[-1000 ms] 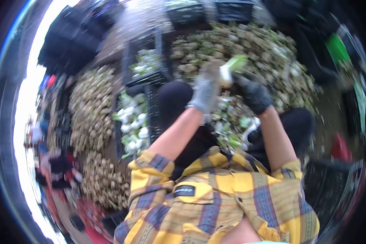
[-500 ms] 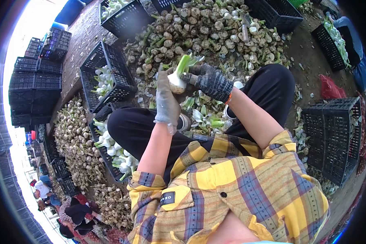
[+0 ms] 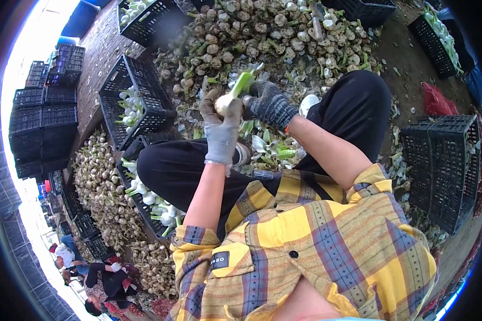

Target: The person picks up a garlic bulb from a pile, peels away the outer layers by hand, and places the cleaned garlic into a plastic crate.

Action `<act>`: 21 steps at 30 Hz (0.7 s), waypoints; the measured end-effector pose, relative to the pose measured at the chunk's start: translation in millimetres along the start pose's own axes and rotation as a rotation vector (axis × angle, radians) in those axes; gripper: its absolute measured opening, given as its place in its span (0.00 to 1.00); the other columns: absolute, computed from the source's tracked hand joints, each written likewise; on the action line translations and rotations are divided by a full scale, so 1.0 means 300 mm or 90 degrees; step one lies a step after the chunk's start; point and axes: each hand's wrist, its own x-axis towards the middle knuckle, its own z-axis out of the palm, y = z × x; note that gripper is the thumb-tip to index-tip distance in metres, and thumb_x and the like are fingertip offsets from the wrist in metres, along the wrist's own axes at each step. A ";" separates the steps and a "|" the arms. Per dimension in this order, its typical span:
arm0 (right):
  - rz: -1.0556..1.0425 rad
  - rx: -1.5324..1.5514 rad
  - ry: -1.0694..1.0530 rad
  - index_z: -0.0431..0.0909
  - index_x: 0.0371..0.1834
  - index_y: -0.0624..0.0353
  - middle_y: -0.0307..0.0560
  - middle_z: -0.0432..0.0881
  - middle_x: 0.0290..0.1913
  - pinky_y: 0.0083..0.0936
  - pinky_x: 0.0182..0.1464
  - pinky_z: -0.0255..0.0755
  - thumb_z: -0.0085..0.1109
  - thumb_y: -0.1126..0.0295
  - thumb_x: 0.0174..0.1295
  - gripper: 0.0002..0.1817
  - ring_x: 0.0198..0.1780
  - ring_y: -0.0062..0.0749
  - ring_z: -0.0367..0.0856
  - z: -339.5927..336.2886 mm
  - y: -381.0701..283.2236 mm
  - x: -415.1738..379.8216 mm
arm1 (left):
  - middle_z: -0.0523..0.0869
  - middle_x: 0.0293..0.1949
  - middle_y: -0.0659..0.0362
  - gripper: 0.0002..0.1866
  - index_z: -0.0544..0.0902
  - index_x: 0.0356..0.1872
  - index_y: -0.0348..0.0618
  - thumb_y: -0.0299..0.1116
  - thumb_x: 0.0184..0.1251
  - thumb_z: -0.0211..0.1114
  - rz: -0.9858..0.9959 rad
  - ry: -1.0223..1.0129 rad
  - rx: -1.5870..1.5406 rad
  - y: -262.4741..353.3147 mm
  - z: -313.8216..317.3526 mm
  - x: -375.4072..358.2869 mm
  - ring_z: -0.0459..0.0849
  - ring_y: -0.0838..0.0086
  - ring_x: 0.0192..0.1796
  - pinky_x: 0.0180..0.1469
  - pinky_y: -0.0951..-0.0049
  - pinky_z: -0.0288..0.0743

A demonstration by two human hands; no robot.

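My left hand [image 3: 221, 128], in a grey-white work glove with soiled fingers, is wrapped round a white garlic bulb [image 3: 223, 104]. The bulb's thick green stem [image 3: 243, 84] points up and to the right. My right hand [image 3: 273, 106], in a dark grey knitted glove, is curled closed right beside the stem and bulb; whatever its fingers grip is hidden. Below the hands, between my legs, lie peeled garlic leaves and green stem scraps [image 3: 277, 150]. A large heap of unpeeled, dirty garlic [image 3: 251, 40] spreads in front of me.
A black crate [image 3: 136, 125] with clean white bulbs stands at left; another crate [image 3: 147, 214] of bulbs sits by my left knee. An upright black crate [image 3: 439, 171] and a red net bag [image 3: 438, 100] are at right. Several people [image 3: 104, 286] work at lower left.
My left hand has turned, its fingers now round the bulb, where before they stood straight beside it. The bulb has tilted to the right. My right hand has shifted slightly left and down.
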 end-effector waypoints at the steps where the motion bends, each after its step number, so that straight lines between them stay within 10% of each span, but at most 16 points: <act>1: 0.009 0.016 -0.004 0.80 0.38 0.65 0.59 0.82 0.31 0.34 0.40 0.74 0.56 0.62 0.53 0.17 0.35 0.44 0.82 -0.001 -0.008 -0.001 | 0.78 0.36 0.60 0.24 0.68 0.50 0.45 0.51 0.63 0.59 -0.038 -0.006 -0.043 -0.006 -0.011 0.010 0.78 0.79 0.36 0.35 0.79 0.74; 3: 0.005 -0.009 0.010 0.79 0.40 0.67 0.59 0.82 0.32 0.32 0.39 0.74 0.56 0.61 0.54 0.19 0.35 0.42 0.83 -0.004 -0.018 -0.009 | 0.80 0.34 0.57 0.24 0.75 0.45 0.44 0.56 0.63 0.53 -0.310 0.006 -0.263 -0.019 -0.043 0.046 0.81 0.68 0.32 0.35 0.69 0.75; 6: 0.059 -0.004 0.003 0.78 0.41 0.67 0.60 0.82 0.34 0.31 0.40 0.74 0.56 0.60 0.54 0.20 0.36 0.42 0.83 0.002 -0.013 0.005 | 0.81 0.29 0.59 0.29 0.77 0.40 0.46 0.63 0.63 0.45 -0.373 -0.031 -0.240 0.006 -0.037 0.045 0.81 0.68 0.29 0.31 0.70 0.73; 10: 0.057 0.140 0.002 0.78 0.40 0.69 0.59 0.83 0.34 0.31 0.40 0.74 0.57 0.62 0.55 0.19 0.35 0.42 0.82 0.027 0.050 0.022 | 0.81 0.35 0.57 0.28 0.76 0.42 0.44 0.60 0.65 0.46 -0.150 -0.009 -0.053 -0.064 -0.034 0.051 0.82 0.69 0.33 0.35 0.67 0.75; 21: 0.106 0.277 -0.076 0.79 0.37 0.66 0.48 0.81 0.26 0.25 0.29 0.73 0.55 0.63 0.60 0.15 0.26 0.28 0.80 0.015 -0.009 -0.040 | 0.80 0.42 0.52 0.19 0.71 0.50 0.38 0.43 0.67 0.56 -0.393 0.016 -0.276 -0.026 -0.050 0.028 0.82 0.64 0.41 0.44 0.70 0.80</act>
